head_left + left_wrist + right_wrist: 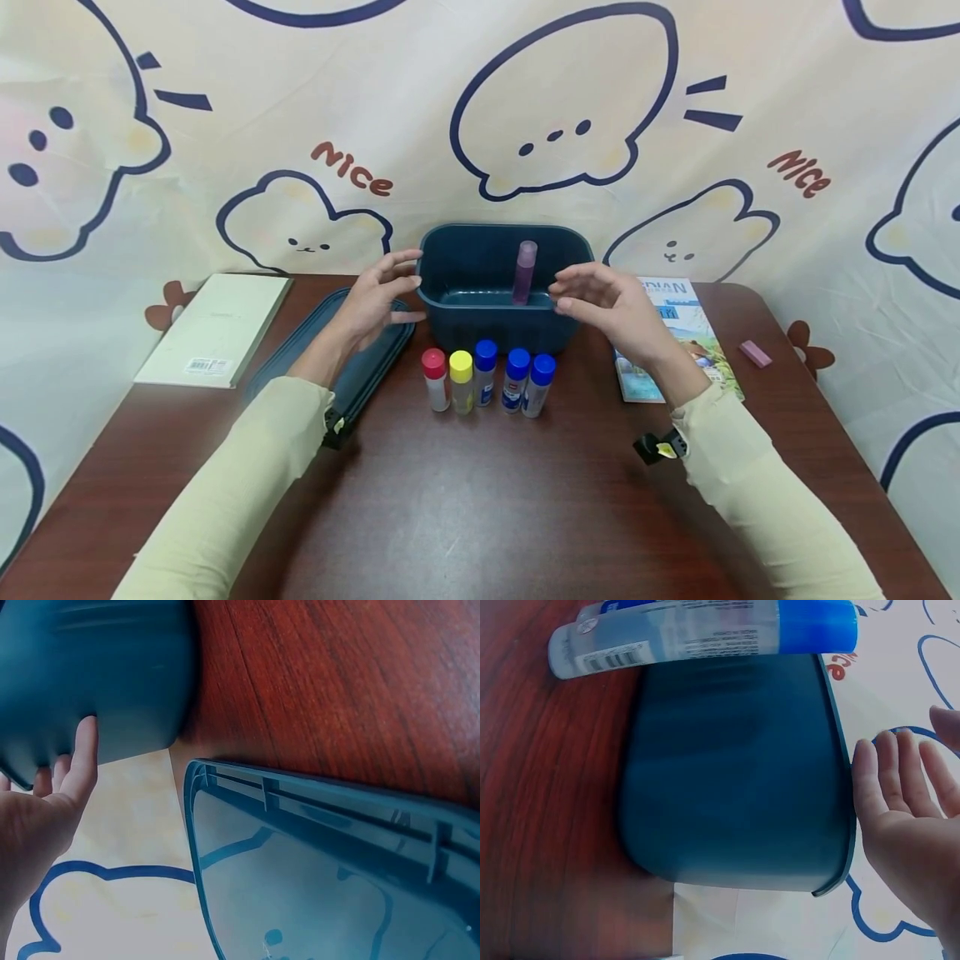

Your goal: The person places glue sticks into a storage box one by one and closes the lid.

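Note:
A dark teal bin (pixel 495 325) stands at the back of the table. Inside it a purple translucent tube (pixel 524 273) is upright. My left hand (pixel 378 293) touches the bin's left side with fairly straight fingers; in the left wrist view, a fingertip meets the bin wall (pixel 112 675). Over the right rim hovers my right hand (pixel 611 310), its fingers loosely bent and holding nothing. In front of the bin stand several small bottles: one red-capped bottle (pixel 436 379), one yellow-capped bottle (pixel 462 383) and three with blue caps, among them a blue-capped bottle (pixel 537 386).
A teal lid (pixel 375 367) lies left of the bin, partly under my left arm. Farther left is a pale book (pixel 217 333). On the right are a colourful magazine (pixel 675 317), partly covered by my right arm, and a pink eraser-like block (pixel 755 353). A patterned cloth hangs behind.

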The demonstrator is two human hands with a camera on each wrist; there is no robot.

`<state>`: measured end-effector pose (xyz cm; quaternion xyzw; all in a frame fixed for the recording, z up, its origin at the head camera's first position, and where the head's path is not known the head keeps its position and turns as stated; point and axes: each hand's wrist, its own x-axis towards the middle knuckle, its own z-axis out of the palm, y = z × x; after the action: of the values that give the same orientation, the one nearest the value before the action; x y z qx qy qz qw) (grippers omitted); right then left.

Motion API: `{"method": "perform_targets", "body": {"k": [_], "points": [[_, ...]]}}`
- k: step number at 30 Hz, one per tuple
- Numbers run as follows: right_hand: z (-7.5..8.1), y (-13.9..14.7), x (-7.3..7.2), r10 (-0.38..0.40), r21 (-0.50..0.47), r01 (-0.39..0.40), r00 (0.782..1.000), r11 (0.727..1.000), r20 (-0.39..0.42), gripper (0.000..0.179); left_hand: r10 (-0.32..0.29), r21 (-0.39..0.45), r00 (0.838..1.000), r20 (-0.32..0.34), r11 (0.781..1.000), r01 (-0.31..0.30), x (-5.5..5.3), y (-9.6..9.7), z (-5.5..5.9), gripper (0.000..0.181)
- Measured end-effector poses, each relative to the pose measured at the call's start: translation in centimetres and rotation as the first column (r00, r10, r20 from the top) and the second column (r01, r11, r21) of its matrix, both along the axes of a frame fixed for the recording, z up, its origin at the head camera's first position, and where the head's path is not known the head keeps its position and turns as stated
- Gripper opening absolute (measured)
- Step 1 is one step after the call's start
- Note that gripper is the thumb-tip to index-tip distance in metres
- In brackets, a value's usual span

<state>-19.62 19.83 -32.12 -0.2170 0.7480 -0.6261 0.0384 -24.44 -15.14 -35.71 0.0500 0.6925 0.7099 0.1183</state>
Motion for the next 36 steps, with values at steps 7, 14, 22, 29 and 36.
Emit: {"method": "perform_targets", "body": {"k": [7, 14, 22, 29, 36], "points": [[-0.3, 0.3, 0.6, 0.037, 0.123, -0.040, 0.999, 0.992, 0.027, 0.033, 0.000, 0.006, 1.000, 0.007, 1.000, 0.000, 0.0, 0.0, 0.0, 0.048], [-1.0, 0.7, 1.1, 0.112, 0.148, -0.113, 0.994, 0.982, 0.017, 0.035, -0.006, 0.003, 1.000, 0.002, 1.000, 0.006, -0.1, -0.2, 0.0, 0.048], [-2.1, 1.2, 1.4, 0.171, 0.177, -0.178, 0.984, 0.968, 0.052, 0.040, -0.006, 0.006, 1.000, 0.006, 1.000, 0.006, 0.0, 0.0, 0.0, 0.049], [-3.0, 1.3, 1.6, 0.208, 0.188, -0.218, 0.975, 0.958, 0.076, 0.047, -0.008, 0.008, 1.000, 0.005, 1.000, 0.008, -0.1, -0.1, 0.0, 0.048], [-3.8, 1.0, 2.0, 0.207, 0.203, -0.230, 0.970, 0.952, 0.127, 0.051, -0.010, 0.005, 1.000, 0.006, 1.000, 0.010, -0.1, -0.1, 0.0, 0.049]]}}
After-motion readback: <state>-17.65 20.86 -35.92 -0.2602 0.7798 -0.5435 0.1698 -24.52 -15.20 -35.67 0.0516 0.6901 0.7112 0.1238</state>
